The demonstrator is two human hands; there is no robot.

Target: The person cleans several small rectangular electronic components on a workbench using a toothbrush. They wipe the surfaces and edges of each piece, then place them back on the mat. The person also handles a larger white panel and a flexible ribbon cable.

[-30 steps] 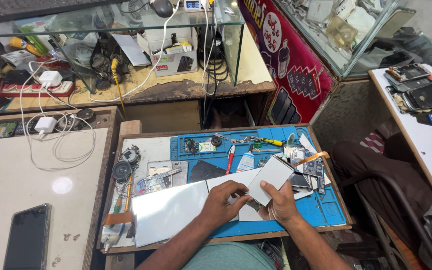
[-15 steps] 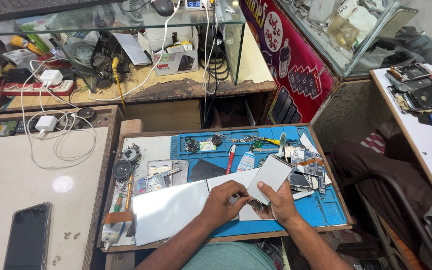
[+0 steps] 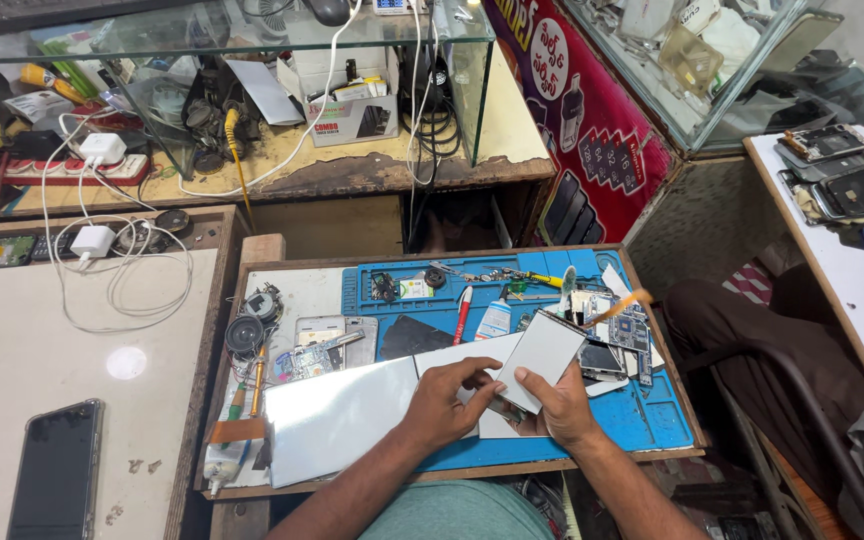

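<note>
Left hand [image 3: 449, 400] first: it lies palm-down on the long reflective sheet [image 3: 352, 415], fingers bent and pinching toward the lower corner of the small white panel [image 3: 542, 358], apparently working at its edge or a film there; whether the fingertips have closed on anything is hard to tell from above. That long sheet runs from the left part of the tray onto the blue work mat [image 3: 652, 420], and the wrist on it keeps it flat.

Moving right, the right hand [image 3: 552, 405] is clamped on the white panel, thumb on its face and fingers beneath, holding it tilted up over the mat, just in front of the clutter of circuit boards [image 3: 624, 330] and a dark phone screen [image 3: 602, 358].

My read on doing this well: grip the panel by its edges only, keep the thumb off the centre of the face, and start any peel from one corner at a low angle so nothing creases. Keep it clear of the red-handled tool [image 3: 462, 312] and the small glue bottle [image 3: 494, 320] behind. The grit and small parts around the mat could scratch it if it is set face-down.
</note>
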